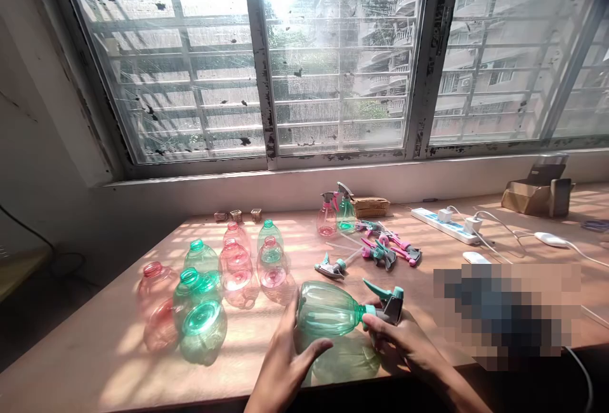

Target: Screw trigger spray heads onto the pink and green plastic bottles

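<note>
A clear green spray bottle (328, 309) lies sideways just above the table's front edge, its neck pointing right. My left hand (291, 357) cups its base, thumb stretched along the near side and the other fingers hidden behind it. At the neck, my right hand (397, 335) pinches the teal collar of the grey and teal trigger sprayer (392, 306). The sprayer sits on the bottle's mouth; whether it is screwed tight I cannot tell. Beyond the bottle lies a loose trigger sprayer (330, 267), with a pile of pink, teal and grey sprayers (385, 248) behind it.
Several open bottles, red (155, 289) and green (189, 292), stand at the left. A red spray bottle (327, 219) and a green one (347, 213) with sprayers stand at the back. Rightward are a power strip (442, 226), cables, a cardboard box (526, 197) and a blurred-out patch.
</note>
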A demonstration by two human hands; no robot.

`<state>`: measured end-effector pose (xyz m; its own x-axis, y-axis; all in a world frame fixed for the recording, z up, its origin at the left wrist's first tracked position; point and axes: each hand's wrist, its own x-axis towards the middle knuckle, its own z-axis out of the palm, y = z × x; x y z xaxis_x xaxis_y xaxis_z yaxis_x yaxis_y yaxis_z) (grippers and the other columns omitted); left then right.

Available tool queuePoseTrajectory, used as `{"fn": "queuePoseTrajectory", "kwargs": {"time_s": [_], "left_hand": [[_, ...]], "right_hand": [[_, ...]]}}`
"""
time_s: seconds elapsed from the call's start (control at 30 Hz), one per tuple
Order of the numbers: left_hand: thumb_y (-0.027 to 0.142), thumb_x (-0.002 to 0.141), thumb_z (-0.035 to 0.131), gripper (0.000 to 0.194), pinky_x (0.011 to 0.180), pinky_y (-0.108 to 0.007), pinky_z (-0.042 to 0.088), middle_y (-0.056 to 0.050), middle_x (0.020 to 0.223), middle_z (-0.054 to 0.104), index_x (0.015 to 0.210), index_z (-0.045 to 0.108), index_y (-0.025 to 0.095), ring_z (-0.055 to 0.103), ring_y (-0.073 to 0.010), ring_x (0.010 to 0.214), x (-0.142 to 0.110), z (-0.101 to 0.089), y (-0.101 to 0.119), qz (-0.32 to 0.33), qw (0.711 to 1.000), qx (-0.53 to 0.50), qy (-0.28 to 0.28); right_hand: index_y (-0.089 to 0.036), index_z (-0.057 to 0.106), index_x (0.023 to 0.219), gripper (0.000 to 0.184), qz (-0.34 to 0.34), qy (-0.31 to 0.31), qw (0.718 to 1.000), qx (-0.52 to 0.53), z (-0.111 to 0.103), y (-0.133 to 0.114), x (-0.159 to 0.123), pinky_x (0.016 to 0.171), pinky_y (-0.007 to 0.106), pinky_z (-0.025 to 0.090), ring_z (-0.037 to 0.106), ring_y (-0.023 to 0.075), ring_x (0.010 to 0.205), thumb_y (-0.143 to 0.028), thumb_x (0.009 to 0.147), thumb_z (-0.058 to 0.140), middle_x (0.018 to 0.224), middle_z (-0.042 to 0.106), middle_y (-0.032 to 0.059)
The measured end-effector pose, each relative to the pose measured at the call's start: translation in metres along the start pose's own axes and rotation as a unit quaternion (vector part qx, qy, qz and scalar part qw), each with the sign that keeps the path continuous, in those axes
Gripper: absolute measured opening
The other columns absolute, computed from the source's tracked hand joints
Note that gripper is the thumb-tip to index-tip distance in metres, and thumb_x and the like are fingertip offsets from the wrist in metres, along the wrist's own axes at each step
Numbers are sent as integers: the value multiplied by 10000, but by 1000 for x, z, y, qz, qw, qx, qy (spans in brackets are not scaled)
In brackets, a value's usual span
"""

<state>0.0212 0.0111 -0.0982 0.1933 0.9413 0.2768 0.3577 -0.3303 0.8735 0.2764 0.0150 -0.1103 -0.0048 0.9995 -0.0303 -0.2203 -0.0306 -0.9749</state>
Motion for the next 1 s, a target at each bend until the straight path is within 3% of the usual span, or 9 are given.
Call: {"fn": "queuePoseTrajectory", "kwargs": {"time_s": [0.13,0.27,0.4,0.6,0.83,1.0], "left_hand": [[510,968,666,716,1297,-462,280,-107,1690,420,1594,443,241,294,-332,1601,0,-2,7,20,999,37,-7],[469,968,671,786,1312,-483,235,-78,1739,319,1648,321,289,253,-318,1616,-1,0,-1,11,999,44,-2],[455,967,674,835,1300,-494,274,-80,1748,293,1670,249,303,286,-323,1605,-1,2,-8,16,1000,4,-10],[507,956,696,798,1298,-507,279,-113,1704,390,1638,357,269,312,-350,1593,1,-2,0,25,999,15,-17],[483,954,688,831,1316,-518,224,-61,1735,331,1658,281,315,249,-317,1619,1,2,-13,23,1000,18,-5],[513,930,716,877,1315,-517,229,-102,1735,323,1658,295,264,250,-340,1616,1,1,-9,16,1000,16,-9]], "right_hand": [[-169,728,964,572,-7,-19,1000,-8,0,1,0,565,300,412,569,161,516,-605,654,931,560,654,-33],[-188,691,927,560,-15,-22,999,24,-1,1,2,534,302,408,549,159,471,-604,642,935,508,619,-58],[-194,668,935,562,-4,-30,999,24,-1,1,2,557,297,437,579,156,494,-595,650,939,564,663,-41],[-215,697,998,561,13,-39,999,-11,-1,0,-1,558,276,410,523,131,515,-619,676,915,563,612,-72],[-209,690,1010,555,-7,-41,999,8,-5,3,4,579,311,444,596,173,509,-606,691,913,578,675,-29],[-196,728,966,572,-4,-53,998,-31,-6,8,7,570,304,427,577,159,553,-648,665,909,670,693,-2]]}}
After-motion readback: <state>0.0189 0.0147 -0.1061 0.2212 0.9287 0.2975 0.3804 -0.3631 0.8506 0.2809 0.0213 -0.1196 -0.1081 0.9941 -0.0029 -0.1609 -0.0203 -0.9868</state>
